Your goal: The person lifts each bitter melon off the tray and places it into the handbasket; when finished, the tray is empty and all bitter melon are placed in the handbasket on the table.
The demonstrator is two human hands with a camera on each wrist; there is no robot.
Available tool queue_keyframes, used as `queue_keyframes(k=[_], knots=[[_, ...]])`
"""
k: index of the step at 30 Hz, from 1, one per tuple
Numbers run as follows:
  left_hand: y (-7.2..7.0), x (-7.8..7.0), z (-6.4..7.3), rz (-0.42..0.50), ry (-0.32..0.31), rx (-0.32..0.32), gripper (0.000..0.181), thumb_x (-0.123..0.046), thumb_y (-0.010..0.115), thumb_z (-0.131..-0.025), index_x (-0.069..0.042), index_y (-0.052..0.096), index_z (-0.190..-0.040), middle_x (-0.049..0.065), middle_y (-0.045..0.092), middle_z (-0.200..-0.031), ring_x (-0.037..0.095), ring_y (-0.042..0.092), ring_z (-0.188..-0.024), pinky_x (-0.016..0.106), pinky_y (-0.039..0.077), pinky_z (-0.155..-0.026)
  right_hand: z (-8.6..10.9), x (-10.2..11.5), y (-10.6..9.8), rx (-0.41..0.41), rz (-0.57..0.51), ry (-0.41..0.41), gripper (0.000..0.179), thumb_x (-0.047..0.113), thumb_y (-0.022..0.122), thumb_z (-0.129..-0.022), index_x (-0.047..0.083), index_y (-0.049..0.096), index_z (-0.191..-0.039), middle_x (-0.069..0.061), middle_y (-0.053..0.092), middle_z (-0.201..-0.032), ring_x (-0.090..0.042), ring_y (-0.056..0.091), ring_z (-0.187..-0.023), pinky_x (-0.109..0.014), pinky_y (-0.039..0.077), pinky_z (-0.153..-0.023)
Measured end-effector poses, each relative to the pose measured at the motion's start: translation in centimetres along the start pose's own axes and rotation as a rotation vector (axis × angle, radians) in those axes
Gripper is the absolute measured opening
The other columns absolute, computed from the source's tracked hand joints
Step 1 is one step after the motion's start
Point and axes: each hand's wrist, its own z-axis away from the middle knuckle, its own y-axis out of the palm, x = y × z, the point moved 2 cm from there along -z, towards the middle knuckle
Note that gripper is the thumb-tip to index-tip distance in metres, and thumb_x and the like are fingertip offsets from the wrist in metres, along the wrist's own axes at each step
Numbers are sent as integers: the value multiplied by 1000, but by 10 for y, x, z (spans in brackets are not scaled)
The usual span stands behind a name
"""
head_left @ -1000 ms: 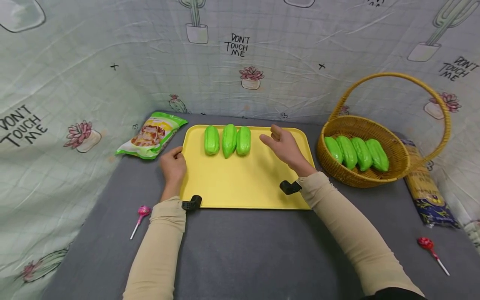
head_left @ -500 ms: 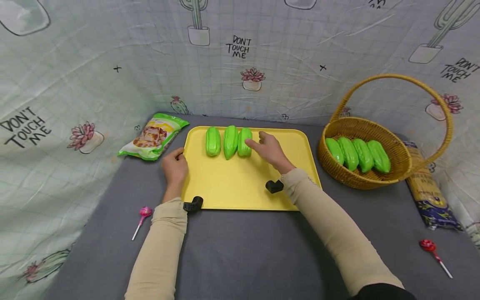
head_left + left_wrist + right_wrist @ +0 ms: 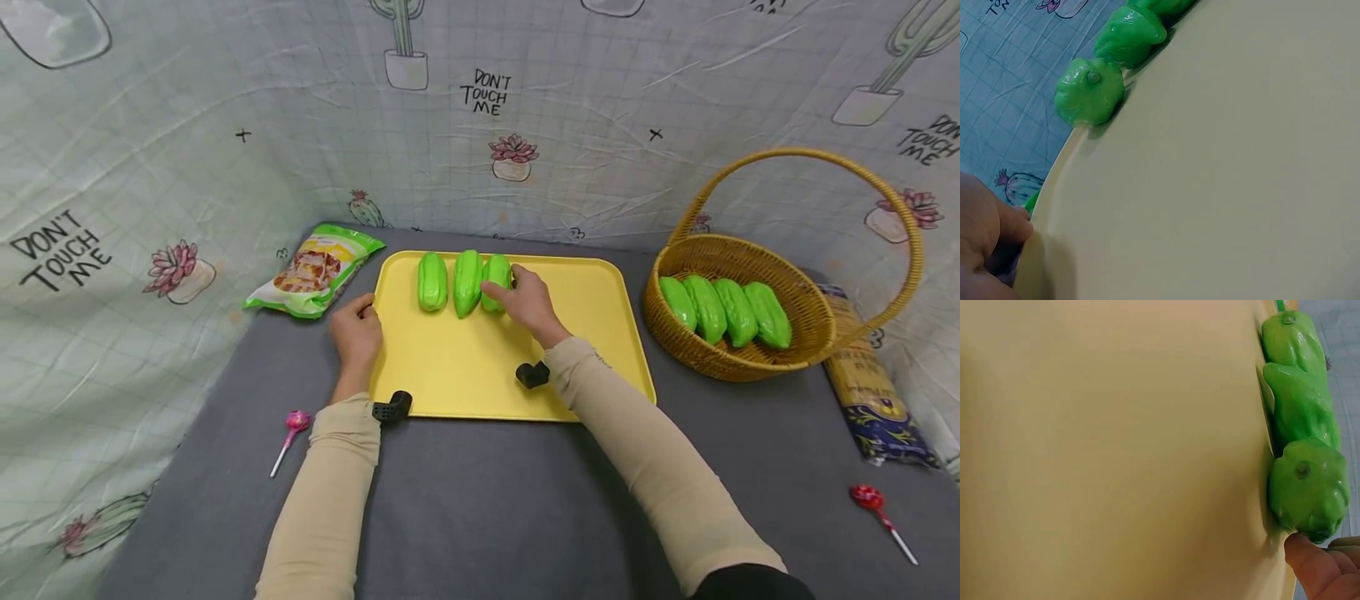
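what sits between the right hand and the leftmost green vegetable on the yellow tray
The middle vegetable and the rightmost vegetable, the latter right up against the right hand; the head view shows both.

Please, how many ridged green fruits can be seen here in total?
7: left fruit, middle fruit and right fruit on the yellow tray; four fruits in the wicker basket, where others could be hidden underneath.

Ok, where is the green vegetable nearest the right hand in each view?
Head: vegetable, upper middle, right end of three.
Left wrist: vegetable, top edge, cut off.
Right wrist: vegetable, lower right, just above the right hand.
Shared landmark: yellow tray.
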Motion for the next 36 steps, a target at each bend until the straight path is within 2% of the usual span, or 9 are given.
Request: queue_keyframes(k=[5,12,26,36], knots=[[2,-3,0,-9,5,2,36,-4,46,-103,0,68,-132,21,67,-134,36,60,-130,47,51,-107,0,2,1,-9,4,-3,46,41,65,-99,5,59,-127,-13,63,-106,-25,57,-90,-37,49,-80],[4,2,-3,-12,10,14,36,-5,46,-104,-1,68,-133,19,67,-135,35,59,-132,47,51,-108,-1,1,2,-21,25,5,45,33,65,-100,4,58,-134,-14,65,-114,-24,59,-95,-38,51,-84],[4,0,-1,-7,7,8,35,-4,47,-104,1,68,-132,21,67,-135,36,60,-130,47,51,-107,1,-3,0,-13,12,-15,39,29,64,-101,3,59,-129,-15,65,-112,-26,59,-94,-40,52,-84],[0,3,-2,-7,-2,-4,34,-3,49,-103,0,69,-131,20,68,-134,35,61,-130,47,51,-107,6,4,-10,20,20,-9,55,30,63,-101,3,49,-147,-17,63,-127,-30,62,-108,-44,53,-94]])
